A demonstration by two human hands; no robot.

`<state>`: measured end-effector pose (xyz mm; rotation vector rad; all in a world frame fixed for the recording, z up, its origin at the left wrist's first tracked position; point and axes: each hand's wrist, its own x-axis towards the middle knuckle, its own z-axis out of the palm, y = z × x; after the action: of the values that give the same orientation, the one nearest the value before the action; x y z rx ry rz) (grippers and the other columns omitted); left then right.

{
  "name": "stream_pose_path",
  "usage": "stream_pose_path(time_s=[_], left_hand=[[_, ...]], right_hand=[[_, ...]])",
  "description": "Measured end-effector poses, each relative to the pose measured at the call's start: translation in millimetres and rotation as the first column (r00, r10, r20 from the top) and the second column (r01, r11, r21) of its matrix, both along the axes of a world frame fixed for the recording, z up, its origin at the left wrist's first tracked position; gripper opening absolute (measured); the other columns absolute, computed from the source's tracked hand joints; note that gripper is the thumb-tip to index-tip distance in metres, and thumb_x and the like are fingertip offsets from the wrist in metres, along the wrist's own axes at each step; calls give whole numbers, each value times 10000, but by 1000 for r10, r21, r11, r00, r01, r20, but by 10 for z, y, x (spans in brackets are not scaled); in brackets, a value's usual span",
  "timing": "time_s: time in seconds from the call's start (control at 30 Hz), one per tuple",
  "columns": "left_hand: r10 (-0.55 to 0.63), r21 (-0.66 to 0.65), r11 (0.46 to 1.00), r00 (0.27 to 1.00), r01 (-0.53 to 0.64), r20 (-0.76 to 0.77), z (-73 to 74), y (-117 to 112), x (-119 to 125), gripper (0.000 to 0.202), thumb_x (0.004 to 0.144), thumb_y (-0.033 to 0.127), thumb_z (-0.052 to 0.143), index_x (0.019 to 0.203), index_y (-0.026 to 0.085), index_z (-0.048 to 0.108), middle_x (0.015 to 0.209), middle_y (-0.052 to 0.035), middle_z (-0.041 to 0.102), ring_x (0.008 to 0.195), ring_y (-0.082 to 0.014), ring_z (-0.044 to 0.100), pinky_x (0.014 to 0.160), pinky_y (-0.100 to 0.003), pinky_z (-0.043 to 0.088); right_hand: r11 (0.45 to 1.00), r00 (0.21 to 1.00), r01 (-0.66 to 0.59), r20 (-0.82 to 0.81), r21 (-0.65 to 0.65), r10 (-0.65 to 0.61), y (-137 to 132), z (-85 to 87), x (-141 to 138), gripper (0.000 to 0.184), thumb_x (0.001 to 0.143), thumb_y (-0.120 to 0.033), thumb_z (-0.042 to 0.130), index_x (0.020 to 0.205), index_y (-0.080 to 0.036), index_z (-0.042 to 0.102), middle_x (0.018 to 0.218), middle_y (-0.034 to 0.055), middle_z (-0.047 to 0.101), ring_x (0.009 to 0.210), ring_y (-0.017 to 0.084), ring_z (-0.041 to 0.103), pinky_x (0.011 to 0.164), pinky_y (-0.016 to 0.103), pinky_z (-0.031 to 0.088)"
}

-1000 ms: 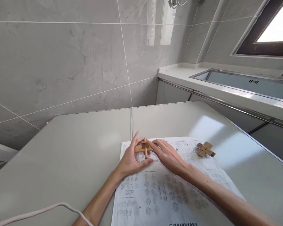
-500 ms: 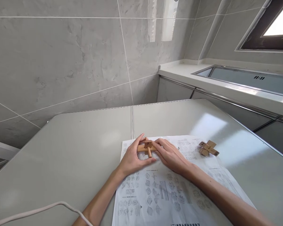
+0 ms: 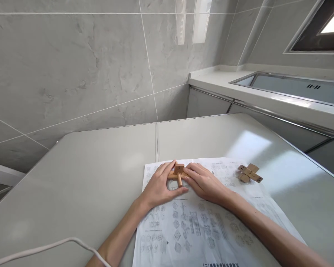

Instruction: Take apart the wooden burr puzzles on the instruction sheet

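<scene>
Assembly step: left hand [image 3: 159,187] and right hand [image 3: 204,182] clamp the wooden puzzle [image 3: 178,173] between them; next, seat its dowel carefully.

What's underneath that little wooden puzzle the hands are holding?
The wooden puzzle rests on a printed sheet of diagrams, spread on the grey table. The left hand and right hand flank it, covering the print directly beneath.
</scene>
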<state>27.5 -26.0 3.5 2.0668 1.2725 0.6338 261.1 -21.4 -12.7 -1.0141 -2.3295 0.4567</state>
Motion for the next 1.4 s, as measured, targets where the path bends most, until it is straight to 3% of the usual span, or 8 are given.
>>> stream_pose_path(time_s=[0.4, 0.5, 0.63, 0.77, 0.97, 1.1, 1.3, 1.4], left_hand=[[-34, -6, 999, 999, 34, -16, 44, 21, 13, 912, 841, 691, 798, 1613, 342, 458, 1653, -85, 489, 1558, -374, 417, 1255, -550, 424], [-60, 1, 998, 998, 60, -1, 55, 19, 3, 719, 985, 649, 644, 1606, 327, 474, 1656, -77, 490, 1564, -347, 409, 1263, -537, 413], [-40, 16, 999, 999, 39, 23, 73, 4, 15, 493, 1135, 484, 368, 1578, 313, 499, 1601, -68, 555, 1521, -296, 475, 1256, -514, 420], [41, 15, 999, 999, -42, 36, 82, -6, 50, 444, 1114, 456, 463, 1533, 312, 483, 1495, -69, 625, 1395, -283, 591, 1175, -478, 501], [54, 107, 992, 988, -70, 148, 45, 11, 66, 246, 1109, 386, 484, 1302, 283, 596, 1403, -77, 626, 1251, -246, 658, 1017, -394, 585], [73, 122, 988, 981, -96, 180, 49, 17, 63, 160, 1090, 360, 529, 1167, 263, 631, 1270, -65, 674, 1134, -227, 686, 878, -341, 593], [36, 164, 985, 988, -62, 153, 100, 17, 72, 129, 1075, 309, 555, 1133, 262, 661, 1179, -42, 707, 1075, -214, 681, 936, -341, 545], [4, 168, 985, 994, -23, 113, 104, 13, 67, 126, 1076, 303, 558, 1105, 258, 671, 1064, -24, 719, 996, -205, 672, 939, -343, 522]], right_hand=[[1000, 1000, 0, -20, 13, 0, 40, -16, 24, 204, 1135, -261, 426, 1102, -231, 625, 980, 68, 661, 885, 236, 624, 818, 405, 530], [1000, 1000, 7, -21, -15, -7, 45, -10, 33, 212, 1132, -276, 443, 1274, -246, 598, 986, 66, 678, 894, 252, 639, 818, 418, 538], [997, 998, 9, -55, -76, -14, 37, 20, 41, 383, 1126, -293, 474, 1508, -302, 458, 1099, 71, 717, 971, 266, 669, 870, 447, 556], [996, 998, 12, -59, -93, -17, 32, 16, 47, 433, 1122, -281, 477, 1550, -300, 411, 1168, 86, 725, 1035, 279, 671, 907, 477, 554], [995, 997, 2, -82, -105, -11, 21, 8, 58, 473, 1089, -288, 538, 1542, -291, 403, 1173, 91, 706, 1063, 296, 676, 920, 507, 566], [992, 993, -21, -120, -124, 6, 5, 34, 63, 636, 1030, -292, 621, 1598, -330, 336, 1293, 104, 640, 1087, 285, 674, 925, 494, 593], [987, 989, -65, -139, -144, 45, -14, 36, 65, 993, 881, -332, 791, 1675, -331, 195, 1541, 146, 474, 1344, 333, 581, 1066, 512, 570], [984, 990, -64, -136, -168, 41, -14, 26, 57, 1056, 860, -395, 833, 1683, -329, 175, 1599, 154, 434, 1416, 350, 536, 1115, 530, 543]])
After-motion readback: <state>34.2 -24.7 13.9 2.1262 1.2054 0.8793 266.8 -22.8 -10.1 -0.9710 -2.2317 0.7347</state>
